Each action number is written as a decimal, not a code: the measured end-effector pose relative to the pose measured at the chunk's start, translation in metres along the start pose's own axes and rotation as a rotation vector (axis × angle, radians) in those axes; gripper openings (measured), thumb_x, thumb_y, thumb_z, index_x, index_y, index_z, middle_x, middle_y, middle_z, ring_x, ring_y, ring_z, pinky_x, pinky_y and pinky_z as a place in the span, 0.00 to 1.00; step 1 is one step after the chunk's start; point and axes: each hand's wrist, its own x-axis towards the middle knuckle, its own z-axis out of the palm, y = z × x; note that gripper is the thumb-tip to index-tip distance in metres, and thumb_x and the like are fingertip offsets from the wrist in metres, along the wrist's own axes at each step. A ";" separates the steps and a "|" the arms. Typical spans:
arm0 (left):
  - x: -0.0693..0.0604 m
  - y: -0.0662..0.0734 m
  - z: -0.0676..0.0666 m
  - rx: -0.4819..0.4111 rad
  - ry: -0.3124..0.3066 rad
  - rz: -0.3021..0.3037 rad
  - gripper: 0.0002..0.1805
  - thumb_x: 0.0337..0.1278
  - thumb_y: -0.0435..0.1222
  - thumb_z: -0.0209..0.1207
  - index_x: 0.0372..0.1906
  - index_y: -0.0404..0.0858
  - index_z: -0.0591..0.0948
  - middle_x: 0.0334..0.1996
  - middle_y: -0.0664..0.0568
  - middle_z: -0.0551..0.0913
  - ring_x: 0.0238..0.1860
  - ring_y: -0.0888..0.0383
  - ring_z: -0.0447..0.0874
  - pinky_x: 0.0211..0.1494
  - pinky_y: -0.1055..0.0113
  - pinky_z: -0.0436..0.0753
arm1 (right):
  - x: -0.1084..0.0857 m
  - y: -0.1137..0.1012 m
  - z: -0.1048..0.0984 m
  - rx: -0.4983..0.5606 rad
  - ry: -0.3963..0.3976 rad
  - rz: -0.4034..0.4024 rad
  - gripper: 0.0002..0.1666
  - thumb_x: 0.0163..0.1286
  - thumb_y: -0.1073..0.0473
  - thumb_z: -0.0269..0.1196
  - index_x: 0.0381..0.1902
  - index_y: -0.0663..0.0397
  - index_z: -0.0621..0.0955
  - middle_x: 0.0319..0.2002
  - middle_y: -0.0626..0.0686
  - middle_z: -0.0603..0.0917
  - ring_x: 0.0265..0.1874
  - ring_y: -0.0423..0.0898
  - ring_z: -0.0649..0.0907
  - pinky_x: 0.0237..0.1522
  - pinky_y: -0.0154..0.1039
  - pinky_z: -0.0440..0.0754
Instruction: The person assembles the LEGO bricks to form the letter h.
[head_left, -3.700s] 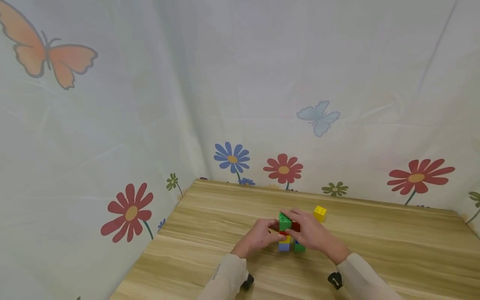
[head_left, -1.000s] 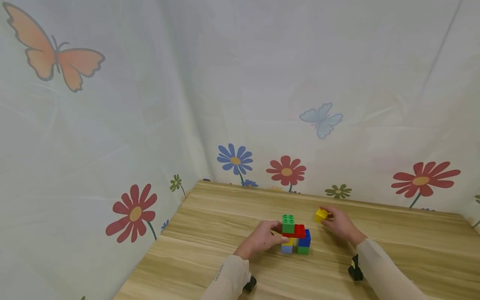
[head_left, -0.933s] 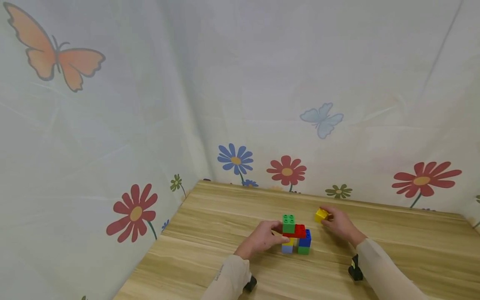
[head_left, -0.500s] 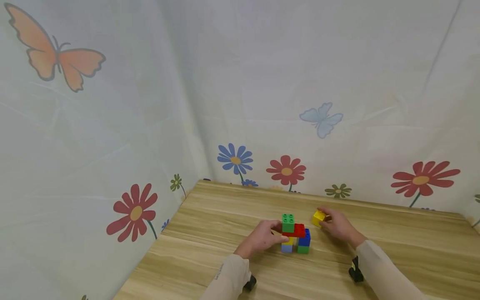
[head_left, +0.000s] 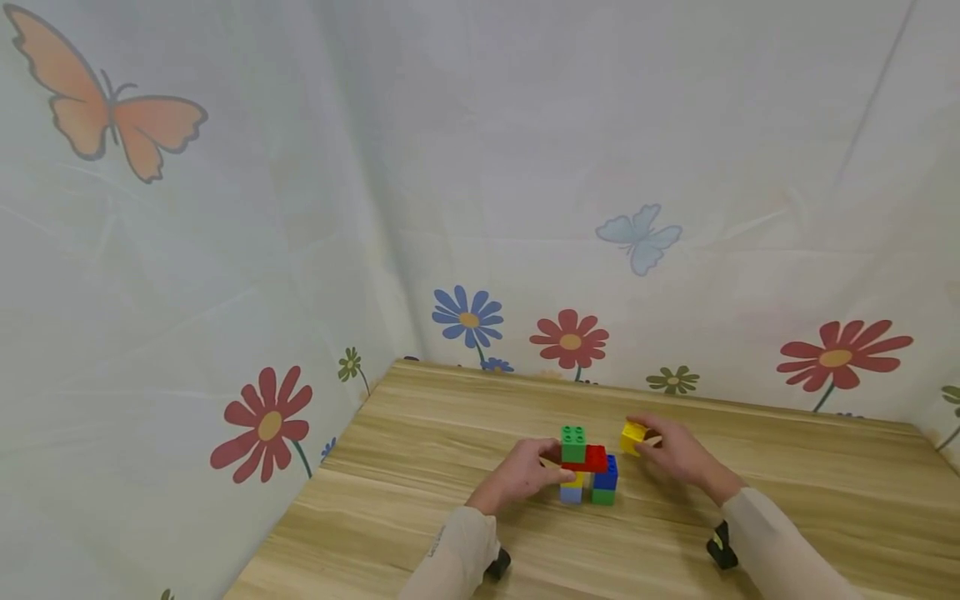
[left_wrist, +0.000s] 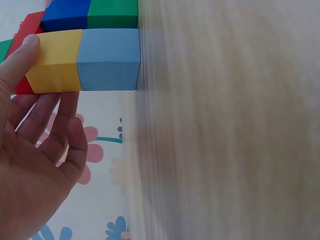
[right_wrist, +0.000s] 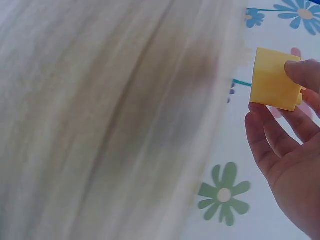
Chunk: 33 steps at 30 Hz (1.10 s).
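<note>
A small arch of toy building bricks stands on the table. Its left column has a light blue brick [left_wrist: 109, 60] at the bottom and a yellow brick [left_wrist: 56, 61] above. The right column is a green brick [head_left: 603, 497] under a blue brick [head_left: 606, 473]. A red brick [head_left: 596, 457] bridges both, with a green brick [head_left: 573, 445] on its left end. My left hand [head_left: 519, 477] grips the left column, thumb on its yellow brick, fingers behind. Right of the arch, my right hand [head_left: 678, 452] pinches a loose yellow brick [right_wrist: 275, 80] between thumb and fingers, raised off the table.
The wooden table [head_left: 450, 417] ends at the back and left against a white cloth [head_left: 487, 167] printed with flowers and butterflies. Black wrist straps or mounts [head_left: 722, 546] show at both sleeves.
My right hand has left the top of the arch, taken hold of the loose yellow brick and brought it slightly left towards the arch. My left hand stays on the column.
</note>
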 end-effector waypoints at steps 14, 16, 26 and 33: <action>0.000 0.000 -0.001 0.005 0.001 0.015 0.17 0.54 0.46 0.65 0.49 0.49 0.82 0.39 0.65 0.80 0.41 0.67 0.76 0.46 0.69 0.75 | -0.008 -0.031 -0.011 -0.040 0.032 -0.090 0.23 0.65 0.63 0.61 0.59 0.57 0.75 0.50 0.53 0.80 0.43 0.49 0.77 0.43 0.43 0.79; 0.000 0.001 -0.001 0.004 0.000 0.014 0.17 0.54 0.46 0.65 0.49 0.48 0.82 0.39 0.65 0.80 0.41 0.67 0.76 0.46 0.69 0.76 | -0.009 -0.036 -0.013 -0.056 0.037 -0.101 0.23 0.66 0.63 0.61 0.59 0.57 0.75 0.49 0.53 0.80 0.43 0.49 0.77 0.42 0.43 0.79; 0.001 -0.001 0.000 -0.004 -0.003 0.019 0.16 0.54 0.45 0.65 0.48 0.48 0.82 0.37 0.65 0.80 0.40 0.67 0.76 0.45 0.70 0.76 | -0.011 -0.054 -0.023 -0.071 0.074 -0.134 0.22 0.66 0.63 0.61 0.58 0.57 0.75 0.48 0.52 0.80 0.41 0.47 0.77 0.41 0.41 0.79; 0.001 -0.001 0.000 -0.007 0.001 0.016 0.16 0.54 0.45 0.65 0.48 0.49 0.82 0.38 0.65 0.80 0.40 0.67 0.76 0.45 0.70 0.76 | -0.012 -0.067 -0.027 -0.072 0.111 -0.179 0.22 0.66 0.63 0.61 0.59 0.55 0.75 0.47 0.51 0.80 0.39 0.45 0.78 0.39 0.38 0.79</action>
